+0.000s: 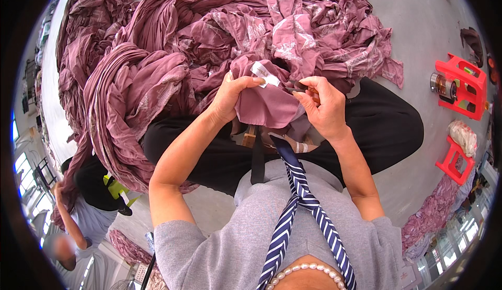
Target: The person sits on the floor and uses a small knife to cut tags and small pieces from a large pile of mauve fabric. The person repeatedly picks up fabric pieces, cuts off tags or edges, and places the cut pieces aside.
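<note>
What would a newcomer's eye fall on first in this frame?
The huge heap of mauve patterned fabric fills the upper half of the view. At centre, the left hand and right hand pinch a piece of that cloth bearing a small white label. Bright red plastic stools stand on the floor at the right.

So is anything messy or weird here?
Yes: the crumpled mauve patterned cloth lies in a big tangled heap spilling over the grey floor. The left hand and right hand hold one piece bearing a small white tag.

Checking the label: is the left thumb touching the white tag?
Touching. The head view shows the left hand with its thumb tip pressed on the white tag of the mauve garment.
</note>
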A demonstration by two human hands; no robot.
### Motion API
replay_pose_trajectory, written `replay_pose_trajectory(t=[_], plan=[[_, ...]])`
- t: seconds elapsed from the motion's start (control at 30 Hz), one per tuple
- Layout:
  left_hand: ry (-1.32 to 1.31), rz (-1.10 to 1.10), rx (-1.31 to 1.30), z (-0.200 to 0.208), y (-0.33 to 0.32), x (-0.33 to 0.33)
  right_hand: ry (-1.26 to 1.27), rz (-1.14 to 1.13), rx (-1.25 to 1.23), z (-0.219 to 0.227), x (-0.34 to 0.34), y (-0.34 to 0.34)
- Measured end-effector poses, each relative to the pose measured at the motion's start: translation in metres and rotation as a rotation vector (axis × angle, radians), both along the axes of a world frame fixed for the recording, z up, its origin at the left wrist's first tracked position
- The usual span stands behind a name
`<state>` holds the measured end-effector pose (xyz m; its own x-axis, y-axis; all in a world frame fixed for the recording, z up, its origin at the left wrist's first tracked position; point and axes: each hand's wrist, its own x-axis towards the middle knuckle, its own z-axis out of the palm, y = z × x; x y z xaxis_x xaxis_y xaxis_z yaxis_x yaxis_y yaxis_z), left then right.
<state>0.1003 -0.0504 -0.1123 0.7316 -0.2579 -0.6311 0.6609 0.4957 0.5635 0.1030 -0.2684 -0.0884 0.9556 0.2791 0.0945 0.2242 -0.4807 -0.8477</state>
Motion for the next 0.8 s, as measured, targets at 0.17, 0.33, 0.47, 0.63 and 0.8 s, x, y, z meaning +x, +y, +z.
replay_pose_trajectory(t=[0.17, 0.33, 0.47, 0.63, 0.8], plan=[[0.016, 0.051, -0.074, -0.001, -0.002, 0.0, 0.018, 0.036, 0.091, -0.013, -0.008, 0.002], [0.022, 0.037, -0.123, -0.001, -0.001, 0.0, 0.021, 0.024, 0.143, -0.017, -0.008, 0.009], [0.076, 0.036, -0.119, 0.001, -0.001, -0.001, 0.008, 0.032, 0.138, -0.017, -0.007, 0.012], [0.081, 0.04, -0.123, -0.002, 0.001, -0.003, -0.057, 0.051, 0.102, -0.019, -0.005, 0.015], [0.1, 0.047, -0.114, -0.002, 0.0, -0.002, 0.033, 0.032, 0.169, -0.018, -0.007, 0.012]])
